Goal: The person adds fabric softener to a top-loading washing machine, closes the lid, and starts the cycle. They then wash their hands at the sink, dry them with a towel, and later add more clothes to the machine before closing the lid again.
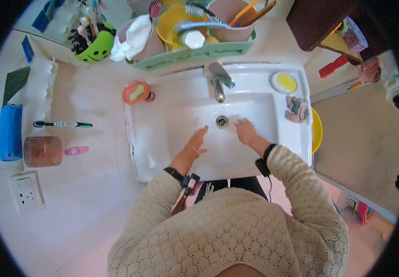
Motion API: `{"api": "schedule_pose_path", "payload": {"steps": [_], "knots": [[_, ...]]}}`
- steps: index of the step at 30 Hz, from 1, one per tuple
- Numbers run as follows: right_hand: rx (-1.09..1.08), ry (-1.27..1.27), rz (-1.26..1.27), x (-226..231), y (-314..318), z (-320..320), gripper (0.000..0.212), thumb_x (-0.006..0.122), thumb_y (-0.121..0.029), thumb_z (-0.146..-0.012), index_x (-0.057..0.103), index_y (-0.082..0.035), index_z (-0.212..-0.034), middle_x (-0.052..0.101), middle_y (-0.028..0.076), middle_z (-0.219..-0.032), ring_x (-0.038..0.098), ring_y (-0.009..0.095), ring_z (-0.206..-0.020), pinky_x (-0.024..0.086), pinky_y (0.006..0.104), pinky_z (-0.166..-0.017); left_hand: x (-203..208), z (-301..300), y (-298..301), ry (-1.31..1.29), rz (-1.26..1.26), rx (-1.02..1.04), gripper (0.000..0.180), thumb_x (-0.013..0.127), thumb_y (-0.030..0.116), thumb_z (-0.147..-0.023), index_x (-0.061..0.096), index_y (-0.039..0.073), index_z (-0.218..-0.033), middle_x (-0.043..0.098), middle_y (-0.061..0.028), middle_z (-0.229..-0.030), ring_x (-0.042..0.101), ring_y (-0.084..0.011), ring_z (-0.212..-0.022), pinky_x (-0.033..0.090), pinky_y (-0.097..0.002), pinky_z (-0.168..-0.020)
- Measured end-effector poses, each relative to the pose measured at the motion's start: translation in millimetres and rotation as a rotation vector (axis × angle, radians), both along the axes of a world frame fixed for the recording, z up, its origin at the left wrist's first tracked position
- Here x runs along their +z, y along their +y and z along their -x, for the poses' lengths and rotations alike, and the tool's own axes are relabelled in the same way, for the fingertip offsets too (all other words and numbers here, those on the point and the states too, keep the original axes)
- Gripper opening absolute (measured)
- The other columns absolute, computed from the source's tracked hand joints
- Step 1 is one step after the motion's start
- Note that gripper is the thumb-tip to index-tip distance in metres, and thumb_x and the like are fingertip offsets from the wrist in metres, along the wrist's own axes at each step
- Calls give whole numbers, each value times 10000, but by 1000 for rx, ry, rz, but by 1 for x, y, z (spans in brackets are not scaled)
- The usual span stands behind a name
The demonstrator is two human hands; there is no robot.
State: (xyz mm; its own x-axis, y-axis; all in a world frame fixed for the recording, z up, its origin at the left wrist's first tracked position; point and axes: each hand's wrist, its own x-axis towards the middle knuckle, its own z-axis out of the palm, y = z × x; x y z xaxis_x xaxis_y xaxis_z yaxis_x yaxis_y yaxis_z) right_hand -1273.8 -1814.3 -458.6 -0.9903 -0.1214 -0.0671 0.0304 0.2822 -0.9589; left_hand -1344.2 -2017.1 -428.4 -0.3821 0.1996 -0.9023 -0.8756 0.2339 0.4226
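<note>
Over the basin of a white sink (146,134), my left hand (197,142) is held with its fingers stretched out and thumb apart, nothing in it. To the right, my right hand (248,132) has its fingers spread, slightly smeared by motion, and it too is bare. Between and just beyond the two hands lies the round metal drain (222,121). A chrome faucet (219,83) stands at the sink's far edge, its spout above the basin. Wet-looking specks show around the drain; I cannot tell whether water is running. Dark bands circle both wrists.
An orange dish (127,94) with green soap sits at the sink's far left corner. On the right rim are a yellow soap (286,83) and a crumpled cloth (296,110). Behind, a green basket (194,55) holds tubs. A toothbrush (63,124) hangs at the left wall.
</note>
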Motion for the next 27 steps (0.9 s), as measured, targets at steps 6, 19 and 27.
{"api": "schedule_pose_path", "payload": {"steps": [6, 19, 27], "knots": [[-188, -382, 259, 62, -50, 21, 315, 522, -70, -887, 556, -12, -1195, 540, 148, -1284, 551, 243, -1141, 449, 340, -963, -12, -14, 49, 0, -497, 251, 489, 675, 348, -833, 500, 107, -1221, 553, -121, -1161, 522, -289, -1113, 432, -476, -948], [-157, -138, 86, 121, -67, 10, 338, 467, -134, -953, 505, 96, -1198, 575, 217, -1108, 556, 252, -1085, 454, 301, -926, 34, 8, 56, 59, -776, 667, 341, 545, 285, -891, 415, 154, -605, 447, -14, -560, 488, -189, -575, 459, -377, -622], [166, 196, -540, 107, -45, 3, 592, 500, -73, -846, 299, -23, -1401, 357, 225, -1429, 493, 406, -1175, 409, 432, -1003, 32, 18, 30, -44, -704, 235, 410, 434, 460, -948, 584, 80, -987, 603, -97, -1061, 562, -259, -1029, 436, -446, -930]]}}
